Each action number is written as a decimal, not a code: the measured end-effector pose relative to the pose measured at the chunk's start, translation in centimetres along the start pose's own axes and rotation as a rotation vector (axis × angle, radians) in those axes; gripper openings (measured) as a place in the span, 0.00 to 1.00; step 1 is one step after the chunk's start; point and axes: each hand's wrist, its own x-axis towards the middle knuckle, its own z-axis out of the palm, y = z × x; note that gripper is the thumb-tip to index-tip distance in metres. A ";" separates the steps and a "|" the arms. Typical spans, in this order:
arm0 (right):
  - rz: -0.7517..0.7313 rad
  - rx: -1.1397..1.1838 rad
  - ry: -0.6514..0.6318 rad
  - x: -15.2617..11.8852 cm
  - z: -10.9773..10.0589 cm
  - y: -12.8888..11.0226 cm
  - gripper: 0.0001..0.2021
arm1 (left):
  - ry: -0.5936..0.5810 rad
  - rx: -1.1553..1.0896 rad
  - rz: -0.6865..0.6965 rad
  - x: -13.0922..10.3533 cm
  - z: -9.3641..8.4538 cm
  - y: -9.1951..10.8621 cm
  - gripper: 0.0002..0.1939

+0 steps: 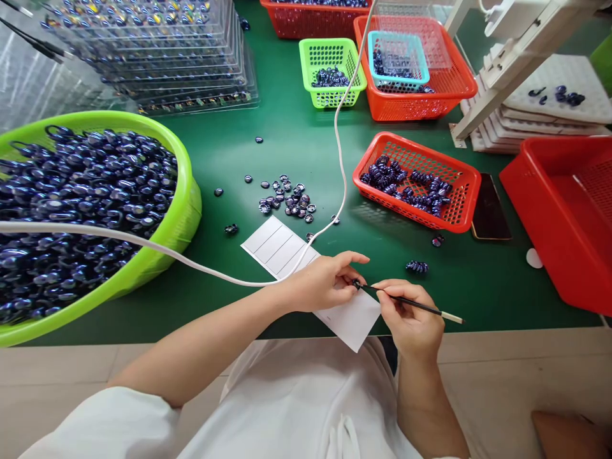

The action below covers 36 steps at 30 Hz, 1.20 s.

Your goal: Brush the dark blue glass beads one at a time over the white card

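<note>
My left hand (329, 280) pinches a small dark glossy piece (356, 284) between thumb and fingers, above a white paper sheet (354, 319). In my right hand (414, 319) is a thin black brush (415, 304) with a pale end, held like a pen, its tip touching or very near the piece. The paper lies slantwise at the table's front edge, with ruled boxes on its far part. Beyond it several loose dark pieces (291, 201) are scattered. A dark ridged piece (417, 267) lies beyond my right hand.
A green basket (189, 210) heaped with dark pieces stands left. A white cable (201, 262) crosses the table and paper. Small red basket (459, 220), phone (490, 210) and large red bin (549, 255) sit right. Clear trays (191, 83), more baskets and a white post (507, 70) are behind.
</note>
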 end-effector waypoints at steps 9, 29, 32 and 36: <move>-0.005 -0.055 -0.018 0.1 -0.1 -0.1 0.05 | 0.009 0.014 -0.001 0.0 0.1 0.1 0.28; -0.273 -0.055 -0.213 0.6 -0.8 0.0 0.14 | 0.013 -0.169 -0.061 0.0 0.1 -0.1 0.28; -0.273 -0.071 -0.230 0.4 -0.9 -0.2 0.15 | 0.028 -0.227 -0.068 0.1 0.2 -0.2 0.29; -0.278 -0.045 -0.174 0.2 -0.9 -0.2 0.14 | 0.044 -0.288 -0.086 0.1 0.3 -0.2 0.29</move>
